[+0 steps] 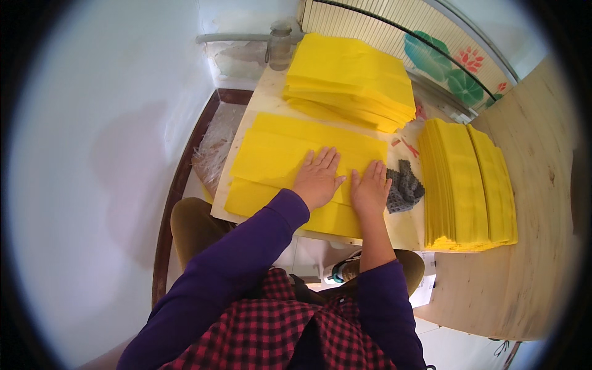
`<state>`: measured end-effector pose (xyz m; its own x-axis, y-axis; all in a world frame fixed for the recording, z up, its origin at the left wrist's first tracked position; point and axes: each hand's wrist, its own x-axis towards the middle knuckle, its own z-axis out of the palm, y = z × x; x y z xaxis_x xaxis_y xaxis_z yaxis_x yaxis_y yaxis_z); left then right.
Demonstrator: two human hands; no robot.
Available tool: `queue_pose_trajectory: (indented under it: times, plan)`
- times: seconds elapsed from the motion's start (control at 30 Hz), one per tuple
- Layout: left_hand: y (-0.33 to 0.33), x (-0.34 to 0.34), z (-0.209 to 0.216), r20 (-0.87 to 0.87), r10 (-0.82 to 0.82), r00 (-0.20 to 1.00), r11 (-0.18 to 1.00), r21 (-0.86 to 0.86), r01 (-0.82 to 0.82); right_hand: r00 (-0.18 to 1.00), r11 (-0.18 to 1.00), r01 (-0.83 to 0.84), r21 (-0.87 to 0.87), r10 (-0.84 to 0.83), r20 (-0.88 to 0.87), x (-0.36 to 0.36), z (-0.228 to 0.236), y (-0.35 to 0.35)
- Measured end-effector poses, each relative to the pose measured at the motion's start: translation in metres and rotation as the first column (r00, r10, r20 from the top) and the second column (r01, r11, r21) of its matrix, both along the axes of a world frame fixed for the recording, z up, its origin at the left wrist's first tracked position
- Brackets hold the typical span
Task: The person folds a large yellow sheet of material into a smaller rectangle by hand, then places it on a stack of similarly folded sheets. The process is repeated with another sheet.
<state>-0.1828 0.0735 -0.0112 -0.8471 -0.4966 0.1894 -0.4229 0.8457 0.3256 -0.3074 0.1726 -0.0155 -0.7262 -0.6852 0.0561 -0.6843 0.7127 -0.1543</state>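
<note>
A flat yellow sheet of cloth-like material, with folded layers, lies on the wooden table in front of me. Both palms rest on it side by side. My left hand lies flat near its middle, fingers stretched forward. My right hand presses flat near the sheet's right edge, its fingers also extended. Neither hand grips anything. Just right of my right hand is a crumpled dark grey knitted cloth.
A tall pile of yellow sheets sits at the back of the table. More yellow stacks stand at the right by a wooden panel. A clear bottle is at the back left. Red scraps lie near the grey cloth.
</note>
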Motion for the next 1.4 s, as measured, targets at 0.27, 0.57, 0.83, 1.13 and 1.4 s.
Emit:
queue_pose_trajectory:
  times: [0.27, 0.57, 0.83, 1.13, 1.4]
  plan:
    - [-0.042, 0.038, -0.001, 0.140, 0.189, 0.972, 0.982, 0.000, -0.191, 1.000, 1.000, -0.005, 0.009, 0.005, 0.013, 0.000, 0.001, 0.001]
    - [-0.095, 0.085, -0.011, 0.163, 0.465, 0.870, 0.884, -0.033, -0.466, 1.000, 1.000, -0.018, -0.013, 0.018, -0.002, -0.002, -0.002, 0.001]
    - [-0.101, 0.122, -0.012, 0.124, 0.590, 0.798, 0.806, -0.022, -0.592, 0.951, 0.927, -0.300, -0.226, 0.271, -0.149, -0.023, 0.012, -0.005]
    - [-0.096, 0.152, -0.013, -0.254, 0.565, 0.785, 0.822, 0.096, -0.561, 0.828, 0.865, -0.473, -0.166, 0.501, 0.251, -0.043, 0.035, -0.084]
    - [-0.096, 0.163, -0.017, -0.429, 0.552, 0.715, 0.830, 0.200, -0.521, 0.794, 0.842, -0.531, 0.089, 0.459, 0.399, -0.047, 0.056, -0.101]
